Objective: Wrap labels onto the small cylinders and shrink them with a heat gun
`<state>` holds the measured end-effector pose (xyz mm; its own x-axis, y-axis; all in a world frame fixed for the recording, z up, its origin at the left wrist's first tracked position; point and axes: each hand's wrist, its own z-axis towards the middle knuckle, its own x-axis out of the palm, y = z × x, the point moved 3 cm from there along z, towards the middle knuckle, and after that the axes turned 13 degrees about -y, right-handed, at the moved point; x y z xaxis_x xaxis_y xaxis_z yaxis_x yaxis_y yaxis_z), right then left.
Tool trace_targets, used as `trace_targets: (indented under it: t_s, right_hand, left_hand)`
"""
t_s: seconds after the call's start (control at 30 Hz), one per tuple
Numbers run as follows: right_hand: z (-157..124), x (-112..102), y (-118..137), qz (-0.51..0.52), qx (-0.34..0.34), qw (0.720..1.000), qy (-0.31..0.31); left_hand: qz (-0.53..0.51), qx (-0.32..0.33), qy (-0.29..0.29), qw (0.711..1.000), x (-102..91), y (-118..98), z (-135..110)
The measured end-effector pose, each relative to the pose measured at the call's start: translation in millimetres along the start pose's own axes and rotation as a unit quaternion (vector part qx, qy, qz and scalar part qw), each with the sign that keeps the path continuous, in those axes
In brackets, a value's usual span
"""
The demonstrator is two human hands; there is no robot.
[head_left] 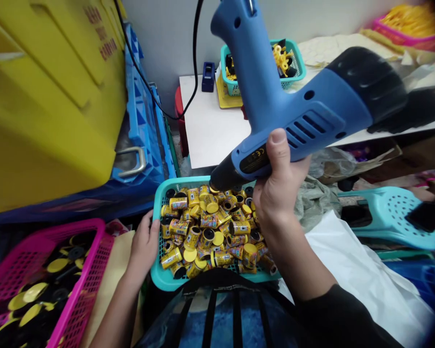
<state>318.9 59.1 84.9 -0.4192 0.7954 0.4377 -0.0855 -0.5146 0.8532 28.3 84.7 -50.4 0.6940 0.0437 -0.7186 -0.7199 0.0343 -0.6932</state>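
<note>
My right hand is wrapped round the body of a blue heat gun. Its black nozzle points down and left, just over the far edge of a turquoise basket. My left hand grips the left rim of that basket, thumb on top and the other fingers partly hidden. Inside lies a heap of small yellow printed cylinders, some with flat yellow caps and some showing dark round ends. A black cord hangs in a loop behind the basket.
Left of me stand a pink basket of yellow and black parts, a yellow bin and blue crates. A white table carries another turquoise basket. To the right are white sheeting and a turquoise stool.
</note>
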Motion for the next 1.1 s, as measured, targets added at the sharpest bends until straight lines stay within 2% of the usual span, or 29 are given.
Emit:
trace_targets:
  t_s: [0.23, 0.4, 0.63, 0.83, 0.97, 1.1]
  right_hand:
    - [-2.8, 1.9, -5.8, 0.011, 0.01, 1.0, -0.01]
    - [2.6, 2.3, -8.6, 0.0, -0.009, 1.0, -0.019]
    - [9.5, -26.2, -2.8, -0.057, -0.007, 0.998, -0.034]
    - [13.2, -49.6, 0.0, -0.063, -0.012, 0.997, -0.037]
    - [15.3, -50.6, 2.7, -0.046, -0.033, 0.997, -0.045]
    - [14.0, -45.4, 4.9, -0.012, -0.031, 0.996, -0.087]
  left_hand:
    - [0.002, -0.031, -0.011, 0.999, 4.3, 1.9, -3.4]
    - [0.02, -0.036, -0.017, 0.999, 2.2, 1.0, -3.0]
    - [0.026, -0.026, -0.024, 0.999, 3.1, 4.7, -2.5]
    - [0.036, -0.015, -0.03, 0.999, 3.2, 7.1, 0.0]
    - [0.038, -0.012, -0.034, 0.999, 3.0, 7.2, -0.3]
    - [0.041, -0.007, -0.034, 0.999, 2.3, 7.5, -0.2]
